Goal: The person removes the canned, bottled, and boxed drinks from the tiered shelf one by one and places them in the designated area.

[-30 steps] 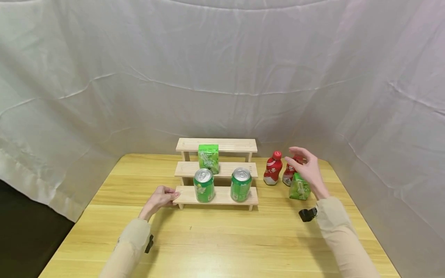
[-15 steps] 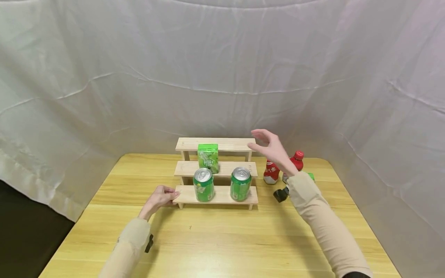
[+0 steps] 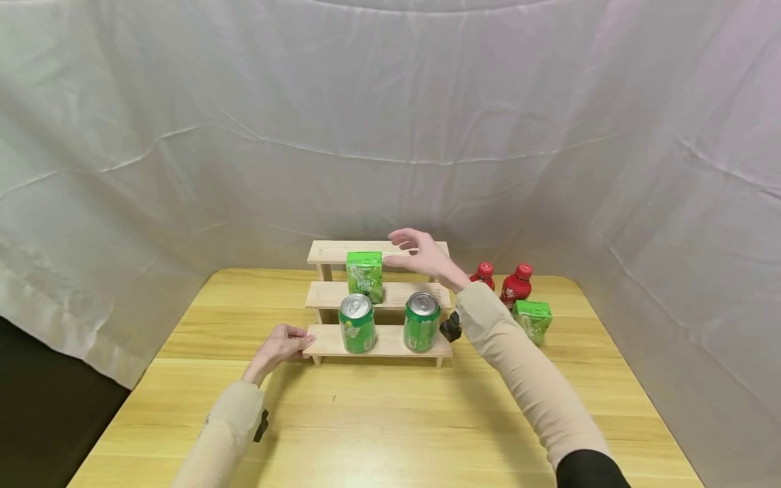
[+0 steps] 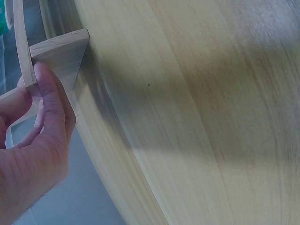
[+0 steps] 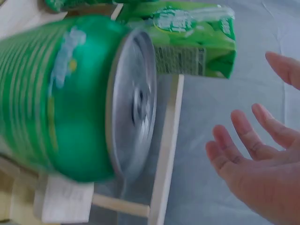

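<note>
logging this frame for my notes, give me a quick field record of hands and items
left hand: grips left end of the wooden stepped shelf, bottom step
right hand: open, holds nothing, raised right of the green carton
middle step: the green carton
bottom step: two green cans
table: two red bottles and a second green carton, right of the shelf

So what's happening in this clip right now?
A person sits at a wooden table with a three-step wooden rack. Their left hand grips the left end of the bottom step. Their right hand, open and holding nothing, hovers near the green carton on the middle step. Two green cans stand on the bottom step. Two red bottles and another green carton wait on the table to the right.
</note>
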Available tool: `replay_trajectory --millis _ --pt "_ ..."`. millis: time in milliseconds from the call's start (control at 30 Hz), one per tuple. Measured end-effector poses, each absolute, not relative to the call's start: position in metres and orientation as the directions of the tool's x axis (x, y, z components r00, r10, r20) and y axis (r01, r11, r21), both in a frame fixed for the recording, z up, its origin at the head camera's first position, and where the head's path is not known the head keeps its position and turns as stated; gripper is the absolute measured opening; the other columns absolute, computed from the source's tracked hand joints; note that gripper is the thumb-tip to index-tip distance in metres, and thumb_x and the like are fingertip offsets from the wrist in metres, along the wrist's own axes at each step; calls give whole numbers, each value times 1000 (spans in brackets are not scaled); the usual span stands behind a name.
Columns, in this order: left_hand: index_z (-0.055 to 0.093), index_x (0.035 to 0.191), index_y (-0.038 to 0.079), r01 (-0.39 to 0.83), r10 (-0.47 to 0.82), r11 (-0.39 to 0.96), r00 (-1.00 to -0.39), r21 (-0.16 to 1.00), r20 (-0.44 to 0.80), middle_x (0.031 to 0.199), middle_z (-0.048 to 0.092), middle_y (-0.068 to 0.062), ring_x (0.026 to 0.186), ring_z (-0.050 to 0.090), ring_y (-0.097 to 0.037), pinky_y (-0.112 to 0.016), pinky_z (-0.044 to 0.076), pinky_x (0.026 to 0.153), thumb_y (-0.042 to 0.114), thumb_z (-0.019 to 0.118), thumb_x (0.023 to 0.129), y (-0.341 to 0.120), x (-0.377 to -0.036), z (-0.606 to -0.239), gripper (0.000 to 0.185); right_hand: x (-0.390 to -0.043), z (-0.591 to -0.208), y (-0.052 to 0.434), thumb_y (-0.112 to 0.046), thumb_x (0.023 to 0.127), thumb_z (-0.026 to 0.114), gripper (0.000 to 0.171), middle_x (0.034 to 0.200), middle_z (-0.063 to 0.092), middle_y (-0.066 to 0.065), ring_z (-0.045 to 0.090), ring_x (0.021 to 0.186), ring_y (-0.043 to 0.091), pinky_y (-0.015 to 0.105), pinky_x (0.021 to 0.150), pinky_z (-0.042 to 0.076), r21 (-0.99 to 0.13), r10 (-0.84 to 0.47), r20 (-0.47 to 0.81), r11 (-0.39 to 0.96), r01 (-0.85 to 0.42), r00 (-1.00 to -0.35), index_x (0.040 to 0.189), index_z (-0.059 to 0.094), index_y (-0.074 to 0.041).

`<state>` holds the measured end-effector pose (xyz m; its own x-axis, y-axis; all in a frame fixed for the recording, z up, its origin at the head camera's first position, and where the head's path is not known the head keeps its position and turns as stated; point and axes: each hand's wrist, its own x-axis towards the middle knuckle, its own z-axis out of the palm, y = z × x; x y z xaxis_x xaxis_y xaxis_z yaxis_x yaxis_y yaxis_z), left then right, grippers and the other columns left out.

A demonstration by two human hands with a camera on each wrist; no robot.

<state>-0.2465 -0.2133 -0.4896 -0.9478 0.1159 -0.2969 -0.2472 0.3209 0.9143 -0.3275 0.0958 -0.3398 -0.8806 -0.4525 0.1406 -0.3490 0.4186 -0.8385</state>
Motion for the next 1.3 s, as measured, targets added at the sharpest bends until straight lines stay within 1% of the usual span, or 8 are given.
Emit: replay_trajectory --millis 133,300,467,667,800,967,1133,1300 --pt "46 110 -19 -251 117 334 -945 909 -304 89 60 -19 73 62 -15 -35 57 77 10 55 87 -213 -246 -489 38 -330 -347 83 -24 76 70 49 122 52 11 46 116 29 45 104 36 -857 -482 110 397 -328 -869 119 50 -13" --pt "47 110 -18 -261 111 337 -943 905 -313 89 60 -19 73 62 -15 -36 57 78 10 55 87 -212 -245 -489 37 -333 -355 73 -24 75 71 50 125 51 9 45 117 29 41 102 39 -877 -491 78 380 -294 -868 120 51 -13" --pt "46 111 -19 -250 111 334 -947 909 -301 89 59 -18 73 61 -14 -33 57 76 9 55 87 -214 -245 -489 38 -332 -360 65 -21 75 71 53 124 52 5 50 112 26 34 95 46 -877 -487 61 390 -280 -871 122 50 -12" --pt "46 111 -19 -248 114 332 -947 910 -300 88 59 -17 72 61 -14 -33 57 77 9 54 88 -215 -246 -489 37 -333 -364 58 -12 77 69 45 111 57 13 55 102 28 31 82 52 -896 -491 66 354 -268 -869 119 51 -7" --pt "46 111 -19 -253 110 336 -946 907 -304 88 60 -18 72 62 -13 -33 57 76 9 54 88 -214 -246 -490 37 -333 -367 57 -11 78 67 42 108 58 14 57 101 28 32 83 53 -902 -482 59 350 -253 -874 117 51 -6" --pt "47 111 -18 -260 105 341 -944 903 -311 89 60 -19 72 61 -14 -37 57 78 9 54 88 -212 -246 -489 37 -332 -369 56 -13 79 66 42 111 57 14 57 102 27 33 86 53 -889 -468 76 368 -272 -881 117 50 -5" --pt "47 111 -18 -263 101 345 -944 901 -314 90 60 -21 72 62 -15 -39 56 79 10 54 87 -212 -246 -489 37 -328 -369 55 -14 80 66 39 109 57 14 58 99 26 30 82 54 -868 -433 111 396 -300 -894 115 52 -6" --pt "48 110 -18 -261 107 336 -944 905 -312 90 61 -21 72 62 -15 -36 57 77 9 54 88 -212 -246 -490 36 -325 -368 56 -16 81 65 36 107 58 13 57 98 25 30 80 54 -862 -379 121 418 -286 -918 114 53 -9"
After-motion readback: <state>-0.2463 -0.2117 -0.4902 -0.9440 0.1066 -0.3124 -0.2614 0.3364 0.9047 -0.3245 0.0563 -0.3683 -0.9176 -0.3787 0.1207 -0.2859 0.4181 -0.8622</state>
